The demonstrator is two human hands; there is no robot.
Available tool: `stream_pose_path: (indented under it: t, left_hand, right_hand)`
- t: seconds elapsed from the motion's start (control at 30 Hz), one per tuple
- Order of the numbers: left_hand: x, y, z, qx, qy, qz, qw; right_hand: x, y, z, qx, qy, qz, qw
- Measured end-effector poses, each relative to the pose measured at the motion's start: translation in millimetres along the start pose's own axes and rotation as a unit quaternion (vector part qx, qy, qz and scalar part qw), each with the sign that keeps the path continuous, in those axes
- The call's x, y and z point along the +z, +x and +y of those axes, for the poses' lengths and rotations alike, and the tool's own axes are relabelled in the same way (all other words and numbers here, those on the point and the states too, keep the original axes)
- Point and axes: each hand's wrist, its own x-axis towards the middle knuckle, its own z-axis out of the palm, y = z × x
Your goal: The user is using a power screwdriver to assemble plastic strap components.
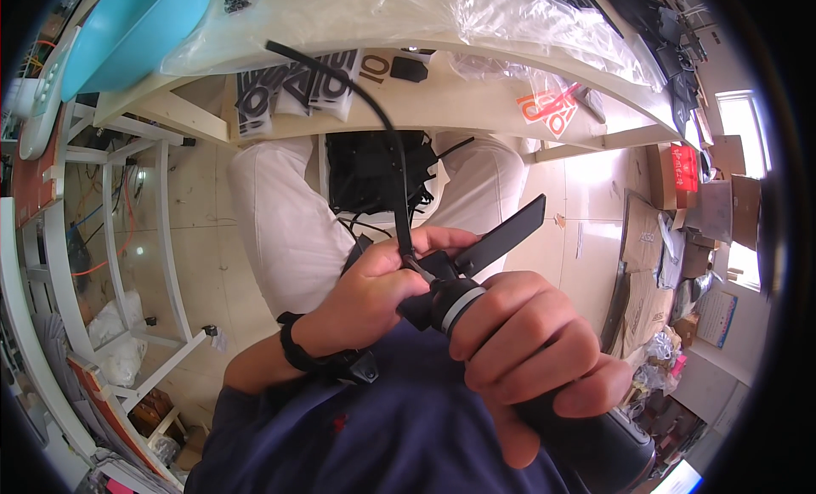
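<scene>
My right hand (535,349) is wrapped round the thick black body of a cordless screwdriver (586,443), which has a light ring near its nose. Its tip points up and left, into a black part pinched between the thumb and fingers of my left hand (374,281). From that part a flat black panel (506,235) sticks out to the upper right. A long curved black strip (382,116) rises from it toward the table. The exact contact of the tip is hidden by my left thumb. A black band is on my left wrist.
Ahead, a wooden table (442,111) holds clear plastic sheeting (357,26) and several printed bags (293,90). A teal tray (136,43) is at upper left. Many black parts (378,171) lie between my knees. A white metal frame (170,239) stands left; cardboard boxes (727,158) are right.
</scene>
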Motion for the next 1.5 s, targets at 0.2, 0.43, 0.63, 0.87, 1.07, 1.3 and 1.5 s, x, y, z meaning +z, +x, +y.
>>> stream_pose_path:
  t: [0.2, 0.43, 0.63, 0.87, 1.07, 1.3, 1.5]
  left_hand:
    - [-7, 13, -2, 0.030, 0.051, 0.034, 0.998]
    - [-98, 59, 5, 0.137, 0.455, 0.124, 0.871]
    - [-159, 80, 3, -0.040, 0.609, 0.198, 0.767]
    - [-123, 49, 40, 0.016, 0.545, 0.164, 0.822]
    - [-73, 51, 77, 0.090, 0.560, 0.133, 0.813]
    - [-169, 162, -31, -0.147, 0.689, -0.057, 0.708]
    - [-372, 221, -189, -0.392, 0.842, -0.223, 0.297]
  right_hand:
    - [-6, -2, 4, 0.006, -0.027, 0.005, 1.000]
    - [-21, 7, -4, 0.004, -0.049, 0.028, 0.998]
    - [-38, 3, -11, -0.011, -0.088, 0.026, 0.996]
    - [-62, -14, -11, -0.004, -0.107, 0.043, 0.993]
    - [-85, -51, -22, 0.110, -0.084, 0.128, 0.982]
    - [-102, -71, -35, 0.209, -0.097, 0.281, 0.932]
    - [-109, -60, -34, 0.227, -0.023, 0.246, 0.942]
